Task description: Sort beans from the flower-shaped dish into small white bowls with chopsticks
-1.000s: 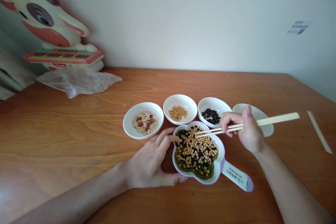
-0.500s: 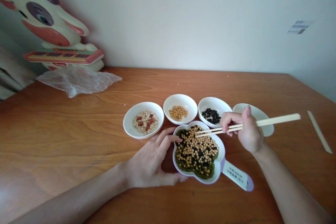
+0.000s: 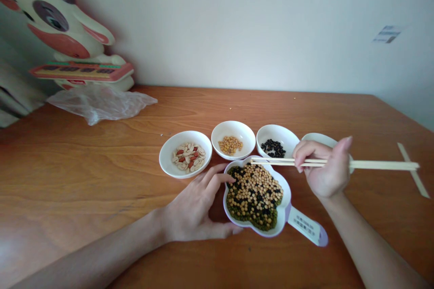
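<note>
My left hand [image 3: 200,205] grips the left side of a flower-shaped white and lilac dish with a handle [image 3: 287,198], its fingers over the rim and thumb low against the side. Mixed yellow beans [image 3: 259,179], black beans and small green beans fill the dish. A pair of pale wooden chopsticks [image 3: 379,165] is held in my right hand [image 3: 325,169], lying nearly level. Their tips are over the far rim of the dish; whether they pinch a bean I cannot tell.
Behind the dish stand white bowls of peanuts [image 3: 169,167], yellow beans [image 3: 233,126] and black beans [image 3: 278,130]. Another white bowl [image 3: 318,138] is partly hidden by my right hand. A flat wooden strip [image 3: 420,185] lies right; a plastic bag [image 3: 101,106] and cow toy [image 3: 77,49] stand back left.
My right hand has moved right and the chopsticks have turned more level, their tips shifting from the beans to the dish's far rim. My left hand and the dish have stayed in place.
</note>
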`<state>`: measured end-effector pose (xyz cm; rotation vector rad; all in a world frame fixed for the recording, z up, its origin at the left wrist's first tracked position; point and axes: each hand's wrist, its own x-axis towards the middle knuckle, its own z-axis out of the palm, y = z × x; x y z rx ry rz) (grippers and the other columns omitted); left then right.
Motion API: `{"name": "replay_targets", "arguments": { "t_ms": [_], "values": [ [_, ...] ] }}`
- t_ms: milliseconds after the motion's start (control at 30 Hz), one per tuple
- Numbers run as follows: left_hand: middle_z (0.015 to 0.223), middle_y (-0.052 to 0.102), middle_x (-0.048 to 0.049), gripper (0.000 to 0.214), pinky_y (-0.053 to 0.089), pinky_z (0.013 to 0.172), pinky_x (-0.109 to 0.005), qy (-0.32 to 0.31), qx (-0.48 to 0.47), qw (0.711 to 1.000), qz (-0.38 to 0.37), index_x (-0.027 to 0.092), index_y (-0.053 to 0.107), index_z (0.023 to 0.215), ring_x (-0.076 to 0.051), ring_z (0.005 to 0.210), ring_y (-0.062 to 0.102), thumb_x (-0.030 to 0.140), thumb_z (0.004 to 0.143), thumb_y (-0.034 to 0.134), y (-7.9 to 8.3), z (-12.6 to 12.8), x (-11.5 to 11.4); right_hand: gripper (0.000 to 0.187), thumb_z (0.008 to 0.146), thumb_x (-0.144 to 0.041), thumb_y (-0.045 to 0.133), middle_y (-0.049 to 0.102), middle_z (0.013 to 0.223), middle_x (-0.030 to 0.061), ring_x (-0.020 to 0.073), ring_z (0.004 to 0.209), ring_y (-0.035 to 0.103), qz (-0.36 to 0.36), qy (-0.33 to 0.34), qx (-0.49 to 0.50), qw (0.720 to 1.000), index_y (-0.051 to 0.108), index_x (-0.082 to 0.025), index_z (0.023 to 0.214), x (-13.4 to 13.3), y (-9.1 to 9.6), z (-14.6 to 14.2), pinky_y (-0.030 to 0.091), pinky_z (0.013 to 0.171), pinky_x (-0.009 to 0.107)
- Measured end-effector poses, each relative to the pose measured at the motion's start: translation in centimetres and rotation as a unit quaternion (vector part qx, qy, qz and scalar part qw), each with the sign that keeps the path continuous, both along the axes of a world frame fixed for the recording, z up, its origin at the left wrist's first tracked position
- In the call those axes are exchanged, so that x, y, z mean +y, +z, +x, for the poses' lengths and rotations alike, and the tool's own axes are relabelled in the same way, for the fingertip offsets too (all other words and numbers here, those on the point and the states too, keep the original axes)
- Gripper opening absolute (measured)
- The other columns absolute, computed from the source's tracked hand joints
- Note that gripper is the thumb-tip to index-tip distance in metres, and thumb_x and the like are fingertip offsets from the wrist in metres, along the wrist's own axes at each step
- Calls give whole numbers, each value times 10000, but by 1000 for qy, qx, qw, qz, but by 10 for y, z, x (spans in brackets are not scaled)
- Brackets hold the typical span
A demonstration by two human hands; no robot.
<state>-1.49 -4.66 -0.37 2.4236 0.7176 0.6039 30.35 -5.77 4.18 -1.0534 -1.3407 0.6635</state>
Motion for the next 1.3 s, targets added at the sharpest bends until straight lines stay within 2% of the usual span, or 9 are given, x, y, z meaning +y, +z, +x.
{"name": "replay_targets", "arguments": {
  "t_ms": [133, 233, 500, 733, 900, 1067, 1300],
  "values": [
    [1632, 476, -197, 886, 533, 1215, -564, -1, -4, 1000, -7, 269, 396, 1449, -380, 1523, 523, 585, 800, 910, 0, 0, 0, 862, 1050, -805, 252, 504, 477, 53, 209, 505, 524, 29, -65, 38, 997, 718, -270, 561, 1, -5, -9, 355, 498, 371],
    [1633, 475, -205, 887, 534, 1212, -572, -1, -1, 1000, -7, 267, 397, 1450, -388, 1532, 512, 594, 802, 906, 1, 0, 0, 842, 1043, -811, 287, 549, 526, 55, 200, 511, 538, 30, -81, 51, 995, 731, -266, 580, 2, -7, -13, 357, 490, 363],
    [1631, 483, -208, 902, 544, 1201, -566, 0, -9, 1000, -4, 264, 402, 1459, -394, 1517, 533, 580, 790, 918, 1, 0, -1, 833, 1082, -737, 254, 537, 519, 68, 204, 512, 516, 32, -32, 46, 998, 713, -253, 583, 2, 1, 2, 354, 495, 379],
    [1611, 508, -215, 891, 543, 1199, -582, 0, -7, 1000, -3, 256, 408, 1457, -401, 1521, 529, 586, 799, 910, 2, 1, 0, 882, 1014, -863, 231, 535, 520, 55, 198, 520, 502, -77, 42, -20, 996, 690, -243, 587, -3, 8, 3, 365, 508, 366],
    [1598, 528, -210, 866, 550, 1195, -569, -1, -11, 1000, -5, 252, 439, 1439, -404, 1509, 544, 584, 796, 914, 5, 1, 0, 903, 1008, -876, 193, 552, 555, 45, 183, 522, 498, -129, 101, -42, 986, 686, -230, 614, -6, 3, -4, 367, 523, 356],
    [1612, 508, -208, 885, 539, 1205, -575, 1, -1, 1000, -1, 259, 415, 1448, -399, 1513, 537, 590, 796, 915, 3, 0, -1, 936, 1024, -853, 115, 569, 579, 49, 186, 555, 517, -132, 99, -80, 983, 687, -228, 627, -8, -6, -7, 369, 542, 357],
    [1610, 493, -210, 884, 540, 1204, -564, -1, -5, 1000, 2, 263, 405, 1450, -394, 1510, 537, 583, 799, 910, 0, 0, 1, 919, 1047, -816, 103, 574, 588, 46, 187, 565, 527, -127, 89, -94, 983, 691, -234, 646, -8, -8, -4, 382, 560, 368]
  ]
}}
